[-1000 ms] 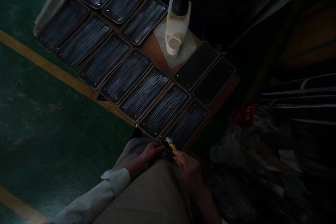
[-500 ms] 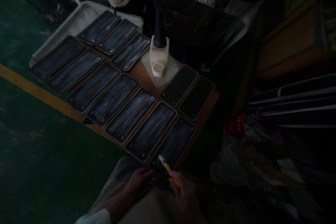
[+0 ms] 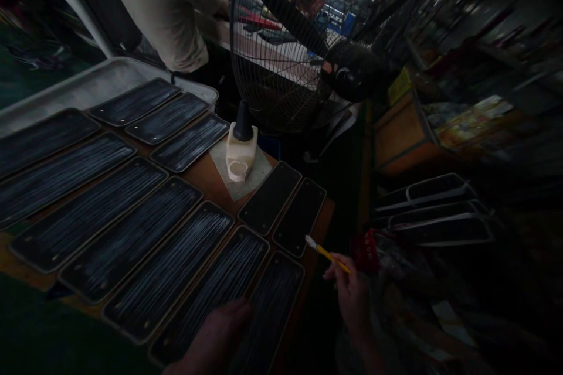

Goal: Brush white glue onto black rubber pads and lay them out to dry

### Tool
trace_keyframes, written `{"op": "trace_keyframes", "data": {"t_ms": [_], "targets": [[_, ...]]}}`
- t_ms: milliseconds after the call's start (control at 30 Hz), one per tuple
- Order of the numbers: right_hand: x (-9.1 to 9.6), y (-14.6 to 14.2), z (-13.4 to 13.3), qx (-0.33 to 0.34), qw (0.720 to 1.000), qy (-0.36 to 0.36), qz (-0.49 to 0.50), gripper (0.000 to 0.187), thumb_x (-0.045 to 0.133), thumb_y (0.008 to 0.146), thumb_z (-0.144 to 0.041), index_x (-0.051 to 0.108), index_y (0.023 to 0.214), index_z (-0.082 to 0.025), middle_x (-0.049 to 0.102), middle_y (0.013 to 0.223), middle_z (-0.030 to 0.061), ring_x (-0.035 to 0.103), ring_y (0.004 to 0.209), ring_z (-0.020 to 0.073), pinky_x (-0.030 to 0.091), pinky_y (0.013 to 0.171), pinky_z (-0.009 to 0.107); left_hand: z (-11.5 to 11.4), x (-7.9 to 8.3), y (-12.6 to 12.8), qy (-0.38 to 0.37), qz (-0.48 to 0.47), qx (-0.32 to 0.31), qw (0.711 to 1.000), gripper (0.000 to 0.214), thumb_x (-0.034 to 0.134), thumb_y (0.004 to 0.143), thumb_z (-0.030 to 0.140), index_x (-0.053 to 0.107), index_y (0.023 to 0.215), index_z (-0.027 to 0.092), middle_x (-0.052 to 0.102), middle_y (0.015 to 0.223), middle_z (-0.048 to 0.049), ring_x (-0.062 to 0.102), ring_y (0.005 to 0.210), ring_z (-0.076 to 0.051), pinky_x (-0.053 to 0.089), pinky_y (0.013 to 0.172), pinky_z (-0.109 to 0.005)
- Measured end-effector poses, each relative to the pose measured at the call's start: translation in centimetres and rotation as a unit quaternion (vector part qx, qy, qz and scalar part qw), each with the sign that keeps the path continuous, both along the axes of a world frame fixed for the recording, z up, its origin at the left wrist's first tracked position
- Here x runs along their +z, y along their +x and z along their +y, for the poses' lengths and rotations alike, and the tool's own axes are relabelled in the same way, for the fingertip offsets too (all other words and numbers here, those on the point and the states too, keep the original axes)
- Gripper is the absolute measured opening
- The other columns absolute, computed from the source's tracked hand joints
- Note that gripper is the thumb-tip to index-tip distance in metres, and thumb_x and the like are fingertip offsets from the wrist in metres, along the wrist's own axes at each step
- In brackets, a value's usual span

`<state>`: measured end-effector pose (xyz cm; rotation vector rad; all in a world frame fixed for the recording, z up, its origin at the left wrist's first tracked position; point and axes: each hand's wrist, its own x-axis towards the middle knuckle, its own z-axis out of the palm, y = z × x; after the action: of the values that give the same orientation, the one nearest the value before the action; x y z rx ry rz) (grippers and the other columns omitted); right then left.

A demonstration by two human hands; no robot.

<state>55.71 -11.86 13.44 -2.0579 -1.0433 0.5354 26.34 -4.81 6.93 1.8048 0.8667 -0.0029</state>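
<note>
My right hand (image 3: 352, 293) pinches the yellow handle of a paintbrush (image 3: 331, 256), whose white-smeared bristles are raised near the lower edge of a plain black panel (image 3: 300, 217). Over the nearest panels is my left hand (image 3: 217, 331), dark and blurred, so its fingers are hard to make out. Below it lies a black rounded panel (image 3: 272, 304) with faint streaks. Beside that, another panel (image 3: 220, 281) carries thick whitish brush strokes. A second unstreaked panel (image 3: 270, 196) sits near a cream plastic bottle (image 3: 241, 155) with a dark cone top and a round side opening.
Several streaked panels cover the brown board (image 3: 200, 184), with a pale tray (image 3: 118, 73) at the back left. A large fan (image 3: 281, 64) stands behind the bottle. Beyond it, a person in a light sleeve (image 3: 162, 12) is at a bench. Wrapped panels (image 3: 435, 211) lie at right.
The view has tilted up, showing more of the fan and room. My right hand has lifted the brush off the nearest streaked panel and moved right. My left hand has come forward over the panels.
</note>
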Motion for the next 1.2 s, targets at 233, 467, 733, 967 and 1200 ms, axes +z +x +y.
{"op": "trace_keyframes", "data": {"t_ms": [233,467,733,967,1200], "targets": [[-2.5,7.6,8.1,0.007,0.999,0.019,-0.050,0.042,0.044,0.095,-0.053,0.062,0.113,-0.018,0.071,0.078,0.0042,0.071,0.067,0.0176,0.054,0.060,0.027,9.9,-0.7,10.6,0.315,-0.015,-0.163,0.935,0.039,0.049,0.093,0.012,0.057,0.131,0.018,0.055,0.140,-0.0126,0.041,0.137,-0.025,0.034,0.113,-0.044],[-4.7,12.8,13.8,0.059,0.990,0.006,-0.126,0.043,0.037,0.098,-0.050,0.063,0.112,-0.019,0.072,0.077,0.0040,0.072,0.068,0.0166,0.054,0.064,0.027,11.4,-2.8,13.1,0.336,0.019,-0.186,0.923,0.022,0.054,0.093,0.020,0.066,0.112,0.018,0.064,0.117,-0.0103,0.054,0.116,-0.025,0.035,0.105,-0.042],[-7.0,14.9,15.9,0.095,0.980,-0.019,-0.175,0.041,0.035,0.100,-0.047,0.062,0.113,-0.021,0.072,0.079,0.0025,0.071,0.065,0.0145,0.052,0.063,0.025,11.5,-3.4,13.9,0.324,0.032,-0.187,0.927,0.018,0.056,0.094,0.025,0.066,0.108,0.020,0.063,0.115,-0.0087,0.052,0.115,-0.025,0.033,0.103,-0.042],[-6.5,11.7,12.7,0.143,0.970,-0.041,-0.191,0.033,0.039,0.100,-0.041,0.064,0.110,-0.023,0.076,0.084,0.0047,0.073,0.071,0.0177,0.053,0.060,0.026,11.5,-3.7,14.3,0.320,0.056,-0.184,0.928,0.017,0.057,0.093,0.023,0.066,0.108,0.021,0.062,0.111,-0.0088,0.052,0.111,-0.024,0.035,0.097,-0.040],[-5.3,5.6,5.9,0.165,0.978,-0.069,-0.109,0.025,0.043,0.099,-0.037,0.064,0.108,-0.028,0.075,0.078,-0.0002,0.073,0.066,0.0159,0.055,0.058,0.023,11.7,-3.4,14.1,0.321,0.051,-0.186,0.927,0.016,0.056,0.094,0.024,0.065,0.106,0.020,0.063,0.112,-0.0088,0.053,0.111,-0.024,0.035,0.094,-0.040]]}}
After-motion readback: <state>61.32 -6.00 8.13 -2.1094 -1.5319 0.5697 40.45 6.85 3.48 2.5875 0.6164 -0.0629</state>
